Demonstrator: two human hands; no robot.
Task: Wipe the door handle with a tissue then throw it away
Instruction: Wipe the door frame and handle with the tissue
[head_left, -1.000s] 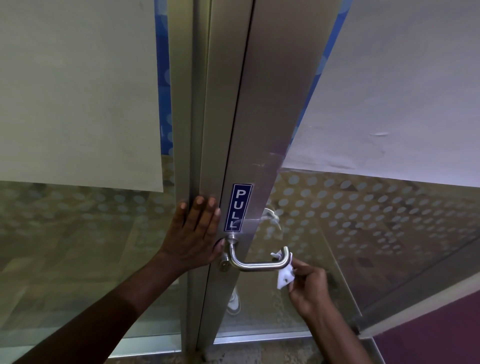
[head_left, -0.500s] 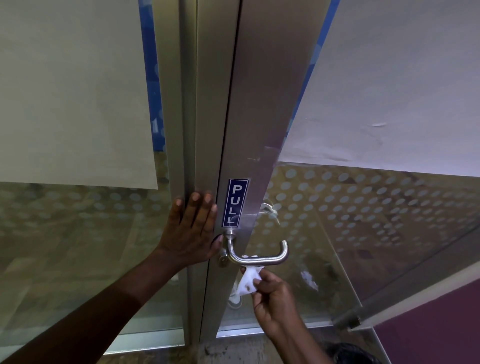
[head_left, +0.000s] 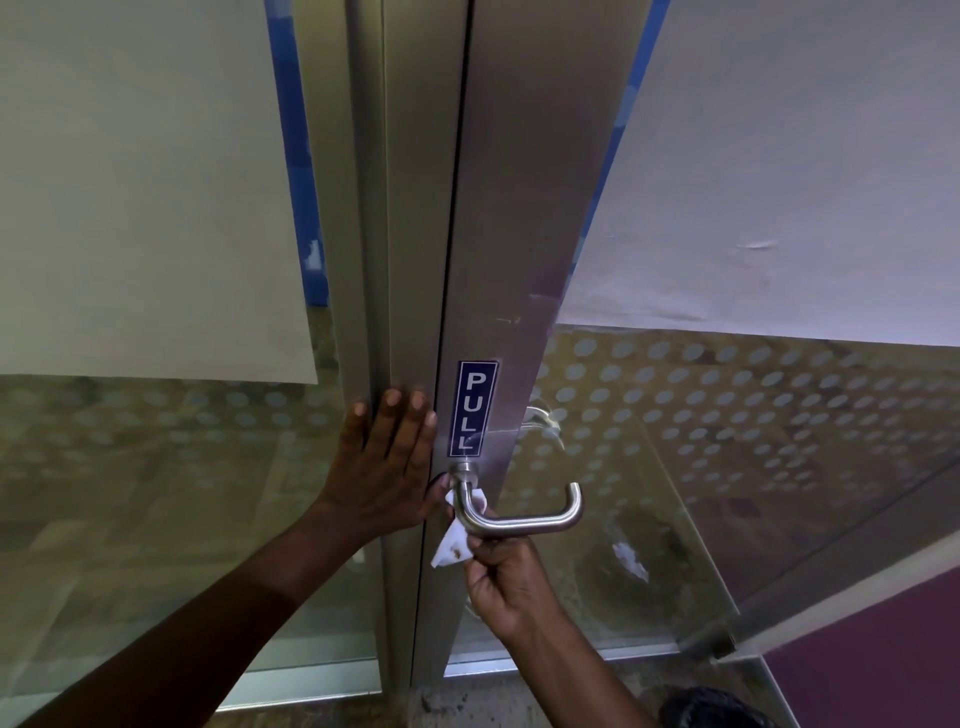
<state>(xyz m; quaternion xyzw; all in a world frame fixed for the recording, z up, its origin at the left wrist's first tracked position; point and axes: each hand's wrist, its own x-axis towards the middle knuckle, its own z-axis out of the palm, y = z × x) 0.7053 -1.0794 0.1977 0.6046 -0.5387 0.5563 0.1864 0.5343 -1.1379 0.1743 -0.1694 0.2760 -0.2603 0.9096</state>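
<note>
A brushed steel lever door handle (head_left: 524, 522) sticks out from the metal door stile, just under a blue PULL sticker (head_left: 474, 408). My right hand (head_left: 506, 582) is below the handle, pinching a small white tissue (head_left: 452, 548) with brown stains. The tissue is pressed around the inner bend of the handle, near its base. My left hand (head_left: 384, 467) lies flat and open on the door frame, left of the handle, with the thumb close to the handle's base.
The metal stile (head_left: 514, 234) runs up the middle between glass panels with white dots (head_left: 753, 415) and pale sheets stuck above. A second handle (head_left: 543, 418) shows through the glass. A purple surface (head_left: 883, 649) lies at the lower right.
My right hand has carried the tissue leftward along the handle, from its outer end to the bend by the base. The left hand has stayed flat on the frame.
</note>
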